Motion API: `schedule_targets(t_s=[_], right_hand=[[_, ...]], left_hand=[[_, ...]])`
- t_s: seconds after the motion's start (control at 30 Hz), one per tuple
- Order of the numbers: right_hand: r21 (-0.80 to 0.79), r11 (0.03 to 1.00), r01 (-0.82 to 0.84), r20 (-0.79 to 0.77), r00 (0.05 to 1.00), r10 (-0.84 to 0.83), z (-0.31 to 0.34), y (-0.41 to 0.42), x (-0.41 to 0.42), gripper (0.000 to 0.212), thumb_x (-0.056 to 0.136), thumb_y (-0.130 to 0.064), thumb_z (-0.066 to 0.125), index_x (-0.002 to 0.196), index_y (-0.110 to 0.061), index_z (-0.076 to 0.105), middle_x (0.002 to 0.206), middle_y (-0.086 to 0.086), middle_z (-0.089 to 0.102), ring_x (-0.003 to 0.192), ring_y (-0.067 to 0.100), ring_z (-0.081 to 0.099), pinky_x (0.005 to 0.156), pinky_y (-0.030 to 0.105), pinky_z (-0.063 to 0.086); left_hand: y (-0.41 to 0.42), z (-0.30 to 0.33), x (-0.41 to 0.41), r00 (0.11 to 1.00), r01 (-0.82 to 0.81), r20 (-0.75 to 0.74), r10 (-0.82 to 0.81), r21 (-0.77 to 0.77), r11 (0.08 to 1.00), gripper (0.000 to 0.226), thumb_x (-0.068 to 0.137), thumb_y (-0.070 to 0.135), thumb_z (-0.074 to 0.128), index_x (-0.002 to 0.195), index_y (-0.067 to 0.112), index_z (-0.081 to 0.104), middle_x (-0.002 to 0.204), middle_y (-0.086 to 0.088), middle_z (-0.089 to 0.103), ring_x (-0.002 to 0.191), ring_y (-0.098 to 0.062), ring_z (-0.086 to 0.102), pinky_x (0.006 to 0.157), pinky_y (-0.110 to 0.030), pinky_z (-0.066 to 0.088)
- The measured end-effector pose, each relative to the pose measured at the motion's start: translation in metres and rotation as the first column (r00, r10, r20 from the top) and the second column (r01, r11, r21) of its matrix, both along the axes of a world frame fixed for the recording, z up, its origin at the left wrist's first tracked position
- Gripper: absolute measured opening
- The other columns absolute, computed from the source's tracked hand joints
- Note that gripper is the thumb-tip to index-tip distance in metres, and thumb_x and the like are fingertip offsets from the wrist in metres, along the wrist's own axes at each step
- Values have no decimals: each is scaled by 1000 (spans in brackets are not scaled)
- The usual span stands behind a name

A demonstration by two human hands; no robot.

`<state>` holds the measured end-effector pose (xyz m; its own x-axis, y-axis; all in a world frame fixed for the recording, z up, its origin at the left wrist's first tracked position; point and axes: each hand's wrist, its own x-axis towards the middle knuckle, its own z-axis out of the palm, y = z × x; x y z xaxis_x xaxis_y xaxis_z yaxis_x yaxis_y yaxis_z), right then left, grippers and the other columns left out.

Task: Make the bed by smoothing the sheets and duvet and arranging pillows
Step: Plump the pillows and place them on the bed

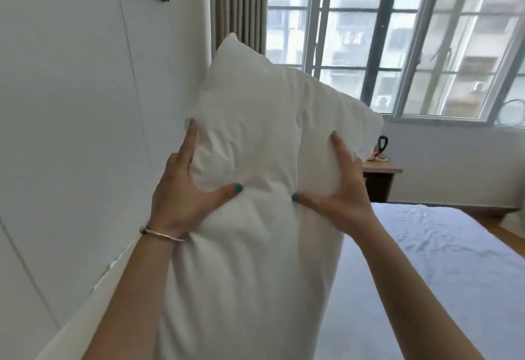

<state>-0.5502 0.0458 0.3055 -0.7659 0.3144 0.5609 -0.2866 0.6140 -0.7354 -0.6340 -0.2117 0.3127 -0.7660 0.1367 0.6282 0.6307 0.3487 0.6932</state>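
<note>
You had the pillow [255, 161] up on end, long axis rising away from you, headboard wall [85, 132] just left. Left hand [181, 189] and right hand [338, 192] both pinched its middle; the bed [440, 260] lay right.

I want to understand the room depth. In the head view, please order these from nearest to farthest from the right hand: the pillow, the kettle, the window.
1. Pillow: gripped by the right hand.
2. Kettle: on the side table beyond the bed, to the right.
3. Window: in the far wall, behind the kettle.
</note>
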Motion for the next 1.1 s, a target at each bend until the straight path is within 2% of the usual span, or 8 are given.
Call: schedule_targets(t_s=[0.23,0.37,0.47,0.73,0.83,0.9,1.0,1.1], right_hand=[[61,959,278,138,949,-284,-4,180,96,123,55,-29,94,148,-52,17,126,-8,26,133,14,31,108,30,32],[115,908,402,249,874,-418,-32,282,138,121,56,-26,94,151,-44,21,124,-1,29,116,9,32,99,21,29],[153,858,491,319,797,-513,-59,352,160,113,60,-23,93,151,-36,27,116,4,33,115,19,40,88,17,28],[134,803,581,532,642,-553,-159,479,194,95,68,-17,86,147,-36,37,121,5,32,126,28,39,103,26,31],[145,738,659,617,523,-588,-232,501,201,84,73,-21,83,146,-32,41,131,12,39,126,30,43,107,30,33],[154,761,630,770,406,-492,-297,494,214,88,76,-33,82,150,-24,34,147,17,35,137,30,36,109,30,29],[69,925,375,982,137,-129,-402,442,245,123,62,-81,63,155,-31,1,164,5,-5,150,24,1,118,39,12],[167,923,346,980,44,-194,-461,398,269,113,66,-86,51,146,-50,-20,154,-14,-34,147,19,-23,117,54,0]], left_hand=[[206,-29,45,954,277,123,-272,-23,961,120,40,75,71,139,67,4,123,12,42,106,-1,47,89,-23,40],[320,-77,67,873,441,250,-418,-41,896,120,42,72,73,138,68,1,119,9,39,105,-3,45,90,-22,38],[396,-120,86,805,525,348,-481,-39,850,119,55,57,85,140,65,2,115,7,38,102,-6,45,89,-21,37],[527,-245,131,663,558,578,-475,42,829,117,53,59,82,146,56,10,116,6,36,101,-5,41,86,-18,34],[545,-315,145,593,551,740,-317,-85,830,106,66,54,80,141,63,5,120,0,32,108,-16,47,89,-25,41],[539,-370,162,538,663,831,-142,-313,680,108,66,60,75,142,60,-1,144,-4,15,133,-24,35,102,-32,40],[510,-442,206,441,875,897,-17,-426,229,120,63,66,73,145,54,-13,154,2,-35,148,-21,-8,117,-48,18],[494,-472,235,462,865,887,14,-454,215,121,63,67,68,139,55,-25,151,8,-40,146,-19,-22,117,-54,10]])
